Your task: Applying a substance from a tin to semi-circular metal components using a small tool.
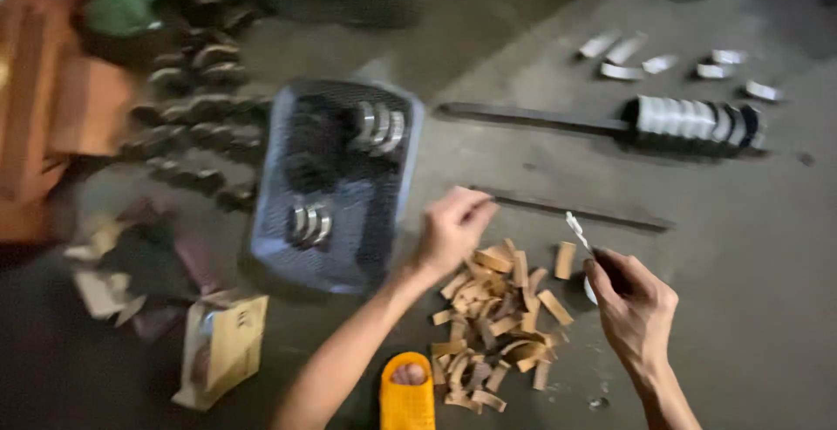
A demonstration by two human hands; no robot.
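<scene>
Cardboard strips (493, 312) lie piled between both hands (453, 229).

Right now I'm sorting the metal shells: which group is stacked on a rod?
The row of shells at upper right, threaded along the dark rod. The others lie loose on the floor above it or sit in the basket.

Both hands (453, 229) (632, 303) curled, fingers pinched

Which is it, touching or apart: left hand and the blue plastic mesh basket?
Apart. The head view shows grey floor between the left hand and the blue plastic mesh basket.
</scene>
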